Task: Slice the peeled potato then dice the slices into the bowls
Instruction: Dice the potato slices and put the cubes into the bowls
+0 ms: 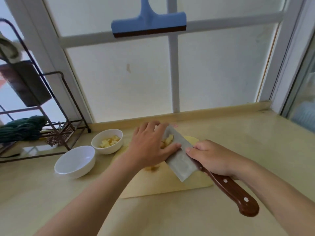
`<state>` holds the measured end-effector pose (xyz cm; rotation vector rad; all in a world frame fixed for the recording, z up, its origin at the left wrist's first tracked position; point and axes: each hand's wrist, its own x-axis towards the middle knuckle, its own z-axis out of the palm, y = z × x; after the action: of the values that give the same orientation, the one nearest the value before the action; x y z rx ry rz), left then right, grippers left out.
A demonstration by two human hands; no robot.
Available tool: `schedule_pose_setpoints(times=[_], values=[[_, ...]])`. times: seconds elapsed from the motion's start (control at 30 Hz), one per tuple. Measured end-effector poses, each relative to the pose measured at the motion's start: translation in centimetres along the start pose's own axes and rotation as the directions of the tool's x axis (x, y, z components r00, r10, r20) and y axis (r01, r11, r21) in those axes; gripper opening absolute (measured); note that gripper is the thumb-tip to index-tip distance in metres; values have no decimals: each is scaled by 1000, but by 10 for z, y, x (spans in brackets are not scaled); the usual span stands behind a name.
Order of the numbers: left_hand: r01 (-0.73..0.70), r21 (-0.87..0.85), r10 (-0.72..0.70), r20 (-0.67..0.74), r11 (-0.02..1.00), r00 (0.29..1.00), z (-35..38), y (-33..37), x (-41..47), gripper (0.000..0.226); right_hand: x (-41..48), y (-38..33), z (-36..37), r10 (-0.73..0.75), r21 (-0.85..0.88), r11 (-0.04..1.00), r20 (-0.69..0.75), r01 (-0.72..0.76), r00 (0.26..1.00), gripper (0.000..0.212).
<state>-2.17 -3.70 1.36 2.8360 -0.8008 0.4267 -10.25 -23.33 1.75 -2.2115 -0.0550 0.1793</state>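
Head view showed the scoop step: left hand (pixel 150 143), fingers flat, pressed potato cubes (pixel 168 139) against the knife (pixel 180 162) blade over the cutting board (pixel 162 184); right hand (pixel 211 159) gripped its handle. Next probably needed a level carry to the far bowl (pixel 109 149).

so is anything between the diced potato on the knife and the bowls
Only the left hand, pressing the dice against the cleaver, sits on the bowl side. Past it, just bare cutting board up to the part-filled bowl and empty bowl.
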Motion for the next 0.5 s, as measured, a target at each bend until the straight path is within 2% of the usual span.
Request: schedule_pose_setpoints(times=[0.3,0.5], values=[[177,94,-177,-2,980,984,-41,-88,-7,78,41,-81,52,-62,-27,998,68,64,996,43],[255,63,-256,-3,965,967,-37,-142,-6,66,70,-107,79,-49,-65,996,82,55,995,40]])
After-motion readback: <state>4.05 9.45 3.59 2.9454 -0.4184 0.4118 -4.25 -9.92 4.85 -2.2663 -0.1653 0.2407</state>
